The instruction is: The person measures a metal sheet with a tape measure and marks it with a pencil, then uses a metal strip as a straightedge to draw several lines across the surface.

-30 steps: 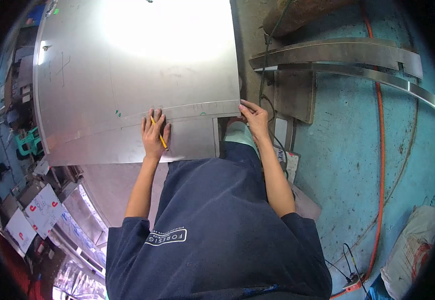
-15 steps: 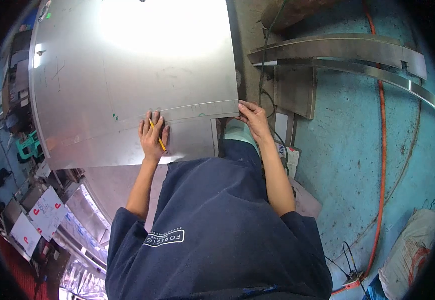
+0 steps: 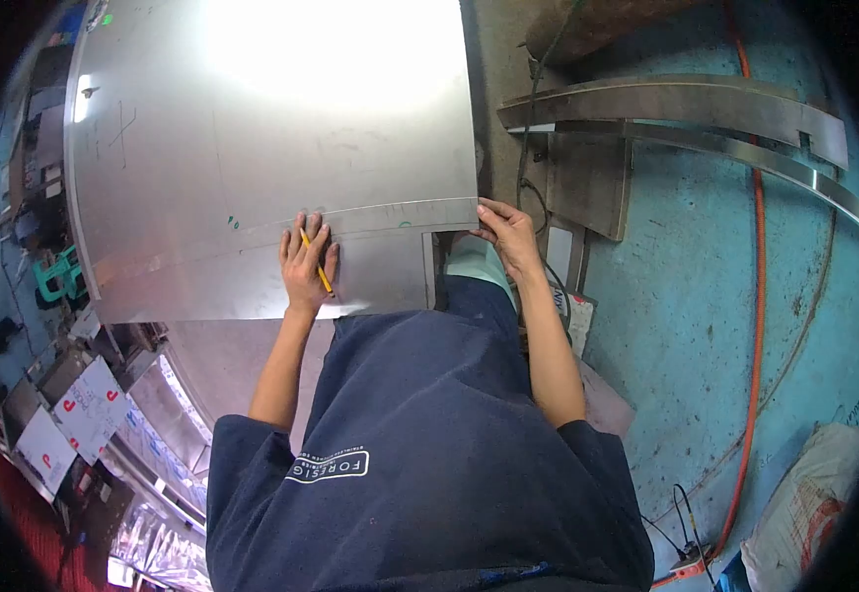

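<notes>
A large grey metal sheet point(image 3: 350, 148) with pencil lines and small green marks lies in front of me. Along its near part runs a flat metal strip point(image 3: 429, 214), its long edge bright. My left hand point(image 3: 306, 266) presses flat on the strip and sheet, with a yellow pencil point(image 3: 319, 264) tucked between its fingers. At the right corner, my right hand point(image 3: 510, 240) pinches the end of the strip between thumb and fingers. Exactly where the strip ends on the left is hard to make out.
Long curved metal strips point(image 3: 686, 99) lie to the right above a blue floor point(image 3: 686, 345). An orange hose point(image 3: 758, 296) and a dark cable point(image 3: 523, 128) run nearby. A white sack point(image 3: 804, 503) sits at lower right. Printed white panels point(image 3: 91, 409) stand at lower left.
The view has shifted slightly, so the sheet appears a little further right. Both hands keep their places on the strip and sheet.
</notes>
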Demonstrator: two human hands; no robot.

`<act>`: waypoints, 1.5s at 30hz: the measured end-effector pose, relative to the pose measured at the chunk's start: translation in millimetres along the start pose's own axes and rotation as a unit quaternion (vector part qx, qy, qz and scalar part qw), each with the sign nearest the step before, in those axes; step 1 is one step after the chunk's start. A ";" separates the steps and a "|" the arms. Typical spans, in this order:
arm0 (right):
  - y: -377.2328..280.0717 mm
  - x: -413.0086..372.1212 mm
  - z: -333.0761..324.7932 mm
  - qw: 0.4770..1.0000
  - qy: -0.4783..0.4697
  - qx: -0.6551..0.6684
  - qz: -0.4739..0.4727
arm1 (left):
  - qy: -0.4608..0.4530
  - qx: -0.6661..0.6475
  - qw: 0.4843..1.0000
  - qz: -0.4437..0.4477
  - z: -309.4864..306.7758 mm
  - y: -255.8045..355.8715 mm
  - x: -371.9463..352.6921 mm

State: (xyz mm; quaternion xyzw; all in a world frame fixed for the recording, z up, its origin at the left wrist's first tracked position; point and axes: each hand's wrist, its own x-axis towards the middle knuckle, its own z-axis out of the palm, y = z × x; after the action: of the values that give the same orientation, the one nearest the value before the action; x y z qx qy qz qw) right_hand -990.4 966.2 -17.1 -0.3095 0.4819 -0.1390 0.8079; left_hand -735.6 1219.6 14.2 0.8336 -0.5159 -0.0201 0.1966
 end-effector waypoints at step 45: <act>15.9 -1.8 18.4 0.990 0.063 -0.061 -0.114 | -0.093 -0.409 0.906 -0.063 68.3 133.7 125.1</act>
State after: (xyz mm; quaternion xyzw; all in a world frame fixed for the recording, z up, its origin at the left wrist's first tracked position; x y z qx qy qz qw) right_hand -976.5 986.1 -19.6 -0.4019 0.5013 -0.2199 0.7340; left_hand -807.3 1037.8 19.0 0.7049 -0.4247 -0.3188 0.4702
